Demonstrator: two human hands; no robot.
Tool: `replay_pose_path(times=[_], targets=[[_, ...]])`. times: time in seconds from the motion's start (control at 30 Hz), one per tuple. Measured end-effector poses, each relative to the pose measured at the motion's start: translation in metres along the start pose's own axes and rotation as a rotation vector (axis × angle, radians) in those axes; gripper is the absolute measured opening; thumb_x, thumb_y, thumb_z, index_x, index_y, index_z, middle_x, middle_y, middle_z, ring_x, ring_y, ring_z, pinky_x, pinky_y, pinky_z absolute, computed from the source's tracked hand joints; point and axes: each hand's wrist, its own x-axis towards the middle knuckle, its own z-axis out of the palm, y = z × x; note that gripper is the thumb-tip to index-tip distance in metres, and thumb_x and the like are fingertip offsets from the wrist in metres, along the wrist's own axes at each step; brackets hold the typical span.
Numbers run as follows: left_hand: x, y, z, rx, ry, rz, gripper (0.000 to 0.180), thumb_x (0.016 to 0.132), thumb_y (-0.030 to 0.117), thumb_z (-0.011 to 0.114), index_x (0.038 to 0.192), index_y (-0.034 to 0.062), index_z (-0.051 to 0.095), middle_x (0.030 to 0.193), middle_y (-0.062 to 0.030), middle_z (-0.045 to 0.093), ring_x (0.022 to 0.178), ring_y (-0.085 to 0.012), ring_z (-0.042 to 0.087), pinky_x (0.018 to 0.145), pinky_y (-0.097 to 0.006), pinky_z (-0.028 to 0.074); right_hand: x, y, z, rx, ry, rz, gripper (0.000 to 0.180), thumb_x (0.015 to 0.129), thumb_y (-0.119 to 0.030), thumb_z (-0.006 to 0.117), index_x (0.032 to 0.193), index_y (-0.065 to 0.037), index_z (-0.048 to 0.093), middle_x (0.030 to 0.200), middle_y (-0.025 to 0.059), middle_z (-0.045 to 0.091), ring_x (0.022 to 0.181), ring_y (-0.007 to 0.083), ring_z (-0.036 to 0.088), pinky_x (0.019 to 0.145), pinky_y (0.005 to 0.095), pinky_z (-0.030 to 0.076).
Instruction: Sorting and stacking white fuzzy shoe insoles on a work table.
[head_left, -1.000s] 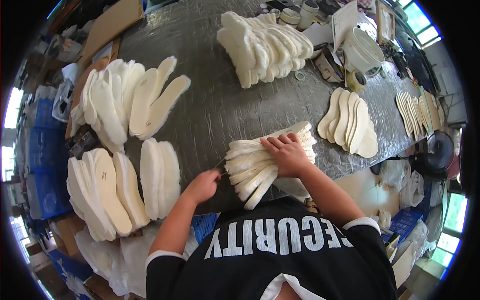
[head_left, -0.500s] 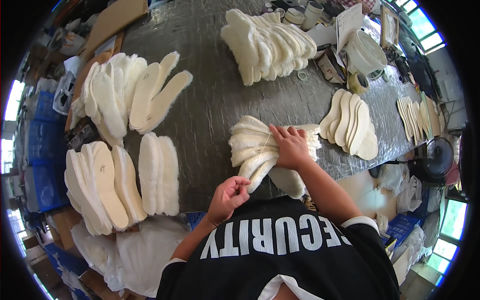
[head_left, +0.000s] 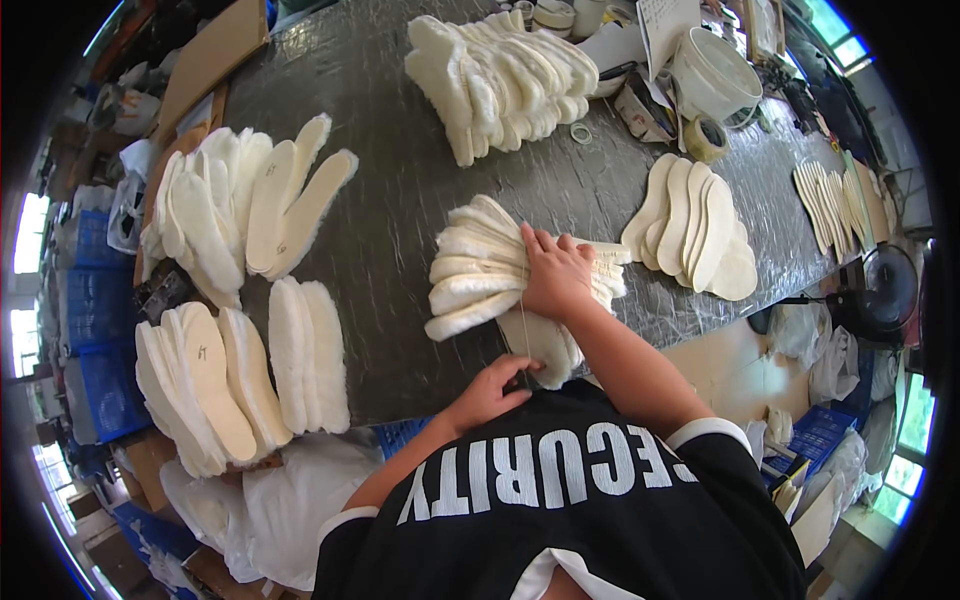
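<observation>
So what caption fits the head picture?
Right hand presses a fanned insole bundle; left hand pulls its string.

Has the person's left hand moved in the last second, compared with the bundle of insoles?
Yes. The left hand has drawn back from beside the bundle of fleecy insoles toward the table's near edge and the person's chest.

Your right hand (head_left: 557,275) presses flat on a fanned bundle of fleecy insoles (head_left: 480,265) on the counter (head_left: 400,230). Your left hand (head_left: 490,392), nearer your body, pinches a thin string (head_left: 523,325) running up to the bundle.
</observation>
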Motion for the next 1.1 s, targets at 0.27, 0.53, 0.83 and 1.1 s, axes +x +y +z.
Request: replay_pose_path(times=[0.27, 0.53, 0.83, 1.1], targets=[[0.04, -0.064, -0.005, -0.44, 0.409, -0.275, 0.021, 0.085, -0.001, 0.056, 0.106, 0.0013, 0.054, 0.107, -0.0112, 0.061, 0.096, -0.0208, 0.06, 0.082, -0.035, 0.049, -0.002, 0.018, -0.007, 0.143, 0.047, -0.043, 0.115, 0.045, -0.04, 0.08, 0.146, -0.014, 0.031, 0.133, 0.0036, 0.049, 0.12, 0.0279, 0.044, 0.101, 0.0457, 0.027], [0.1, -0.045, -0.016, -1.083, 0.42, -0.186, 0.039, 0.083, 0.001, 0.062, 0.121, 0.0006, 0.053, 0.119, -0.01, 0.059, 0.109, -0.0193, 0.056, 0.093, -0.033, 0.044, -0.007, 0.043, 0.002, 0.238, 0.134, 0.008, 0.115, 0.049, -0.049, 0.077, 0.147, -0.013, 0.028, 0.136, 0.0127, 0.048, 0.124, 0.033, 0.043, 0.103, 0.0465, 0.029], [0.065, -0.039, -0.04, -0.503, 0.621, -0.208, 0.072, 0.093, 0.035, 0.059, 0.145, 0.0007, 0.021, 0.135, -0.0175, 0.046, 0.119, -0.0256, 0.051, 0.098, -0.038, 0.043, 0.026, 0.126, 0.029, 0.918, -0.316, 0.043, 0.082, 0.082, -0.044, 0.067, 0.146, -0.008, 0.031, 0.144, 0.0198, 0.038, 0.134, 0.0311, 0.037, 0.11, 0.0389, 0.03], [0.012, -0.025, -0.043, -0.676, 0.547, -0.071, 0.075, 0.082, 0.026, 0.066, 0.143, 0.0025, 0.03, 0.137, -0.014, 0.044, 0.124, -0.0261, 0.046, 0.103, -0.039, 0.039, -0.004, 0.045, 0.013, 1.086, -0.426, -0.296, 0.106, 0.069, -0.031, 0.078, 0.15, -0.007, 0.015, 0.143, 0.0239, 0.027, 0.136, 0.0343, 0.029, 0.112, 0.0379, 0.025]])
